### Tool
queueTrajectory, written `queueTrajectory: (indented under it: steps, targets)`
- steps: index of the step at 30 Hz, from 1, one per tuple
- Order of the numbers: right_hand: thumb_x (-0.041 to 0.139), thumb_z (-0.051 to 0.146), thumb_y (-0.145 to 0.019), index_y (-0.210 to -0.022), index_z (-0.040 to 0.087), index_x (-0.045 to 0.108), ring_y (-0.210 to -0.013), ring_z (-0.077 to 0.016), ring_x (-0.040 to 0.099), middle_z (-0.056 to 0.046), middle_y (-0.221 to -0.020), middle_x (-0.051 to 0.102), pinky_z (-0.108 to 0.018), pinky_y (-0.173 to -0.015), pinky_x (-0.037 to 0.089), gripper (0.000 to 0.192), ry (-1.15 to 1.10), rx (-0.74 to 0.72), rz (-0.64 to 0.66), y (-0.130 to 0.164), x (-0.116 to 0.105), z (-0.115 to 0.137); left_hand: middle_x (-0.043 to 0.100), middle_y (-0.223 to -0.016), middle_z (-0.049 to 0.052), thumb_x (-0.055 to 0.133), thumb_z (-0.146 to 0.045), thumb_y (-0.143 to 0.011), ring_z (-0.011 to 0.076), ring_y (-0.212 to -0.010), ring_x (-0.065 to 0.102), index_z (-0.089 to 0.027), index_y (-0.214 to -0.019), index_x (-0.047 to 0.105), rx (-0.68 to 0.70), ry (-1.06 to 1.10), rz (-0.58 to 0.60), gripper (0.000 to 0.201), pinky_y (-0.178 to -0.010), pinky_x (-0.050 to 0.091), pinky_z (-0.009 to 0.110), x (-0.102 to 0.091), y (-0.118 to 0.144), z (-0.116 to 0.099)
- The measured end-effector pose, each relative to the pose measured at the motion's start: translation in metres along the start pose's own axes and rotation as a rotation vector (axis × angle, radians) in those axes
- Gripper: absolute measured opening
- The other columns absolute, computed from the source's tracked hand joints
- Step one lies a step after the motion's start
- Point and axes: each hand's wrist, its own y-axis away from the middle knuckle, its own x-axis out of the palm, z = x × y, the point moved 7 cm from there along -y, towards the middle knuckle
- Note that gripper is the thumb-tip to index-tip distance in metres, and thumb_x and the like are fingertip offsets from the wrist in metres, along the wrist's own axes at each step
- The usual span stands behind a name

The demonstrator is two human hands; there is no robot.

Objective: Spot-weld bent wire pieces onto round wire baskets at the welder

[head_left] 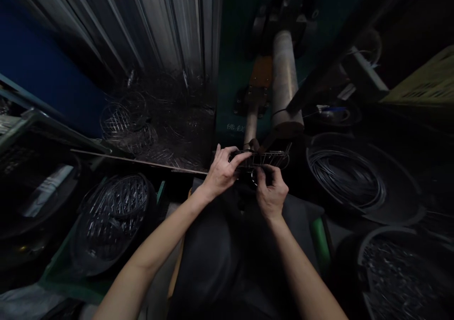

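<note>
Under the press ram (pixel 285 81), my left hand (pixel 222 171) and right hand (pixel 271 194) pinch one wire frame (pixel 264 159) (half-seated, I judge); the heaped tub of wire parts (pixel 112 218) suggests plenty remains.

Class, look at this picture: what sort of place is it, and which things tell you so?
Probably a metalworking shop: a machine roller, coiled wire, a bin of wire pieces, and both hands holding a wire frame.
</note>
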Motion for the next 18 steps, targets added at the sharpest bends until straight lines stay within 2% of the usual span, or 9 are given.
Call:
queueTrajectory:
  steps: [6,9,11,13,15,16,18]
  targets:
    - [0.05,0.036,-0.089,-0.091,0.017,0.06,-0.077,-0.0146,0.062,-0.004,-0.085,0.066,-0.028,-0.074,0.05,0.021,0.026,-0.032,0.012,0.0,0.007,0.007,0.048,-0.117,0.007,0.056,-0.008,-0.078,0.0215,-0.114,0.05,-0.025,-0.127,0.045,-0.006,-0.011,0.011,0.053,-0.11,0.027,0.057,0.002,-0.002,0.003]
    - [0.05,0.036,-0.089,-0.099,0.017,0.061,-0.086,-0.0155,0.063,-0.006,-0.094,0.067,-0.029,-0.08,0.05,0.024,0.031,-0.025,-0.013,0.005,-0.011,0.017,0.048,-0.118,0.008,0.058,-0.006,-0.075,0.0217,-0.116,0.049,-0.023,-0.127,0.043,-0.004,0.009,-0.013,0.057,-0.11,0.028,0.055,0.001,-0.002,0.004]
    - [0.053,0.038,-0.087,-0.108,0.017,0.06,-0.089,-0.0164,0.063,-0.007,-0.102,0.066,-0.031,-0.083,0.05,0.03,0.072,0.03,-0.051,0.015,-0.046,0.013,0.049,-0.119,0.008,0.06,-0.007,-0.073,0.0213,-0.116,0.05,-0.021,-0.127,0.041,0.007,0.056,-0.042,0.059,-0.11,0.029,0.054,-0.003,0.002,0.003]
    - [0.055,0.043,-0.084,-0.109,0.018,0.061,-0.091,-0.0193,0.063,-0.008,-0.103,0.066,-0.034,-0.085,0.049,0.036,0.205,0.11,-0.103,0.031,-0.101,-0.006,0.051,-0.119,0.008,0.062,-0.009,-0.071,0.0207,-0.116,0.051,-0.021,-0.125,0.04,0.024,0.131,-0.048,0.059,-0.111,0.028,0.053,-0.009,0.011,-0.003]
    - [0.052,0.051,-0.081,-0.102,0.017,0.064,-0.096,-0.0259,0.062,-0.012,-0.102,0.066,-0.042,-0.089,0.047,0.042,0.429,0.227,-0.151,0.052,-0.169,-0.043,0.053,-0.12,0.007,0.063,-0.013,-0.071,0.0209,-0.116,0.052,-0.023,-0.125,0.039,0.014,0.195,-0.004,0.06,-0.111,0.028,0.052,-0.013,0.022,-0.014]
    - [0.049,0.054,-0.079,-0.1,0.017,0.064,-0.094,-0.0292,0.063,-0.014,-0.099,0.067,-0.045,-0.087,0.047,0.045,0.556,0.33,-0.157,0.063,-0.204,-0.069,0.053,-0.121,0.007,0.063,-0.014,-0.071,0.0215,-0.117,0.052,-0.024,-0.125,0.038,-0.004,0.212,0.036,0.061,-0.11,0.03,0.05,-0.013,0.026,-0.021]
    - [0.044,0.059,-0.074,-0.084,0.022,0.065,-0.081,-0.0352,0.064,-0.018,-0.083,0.066,-0.049,-0.074,0.049,0.043,0.829,0.541,-0.051,0.088,-0.26,-0.125,0.054,-0.122,0.008,0.062,-0.015,-0.071,0.0228,-0.115,0.053,-0.024,-0.128,0.036,-0.044,0.211,0.143,0.063,-0.106,0.037,0.047,-0.008,0.032,-0.038]
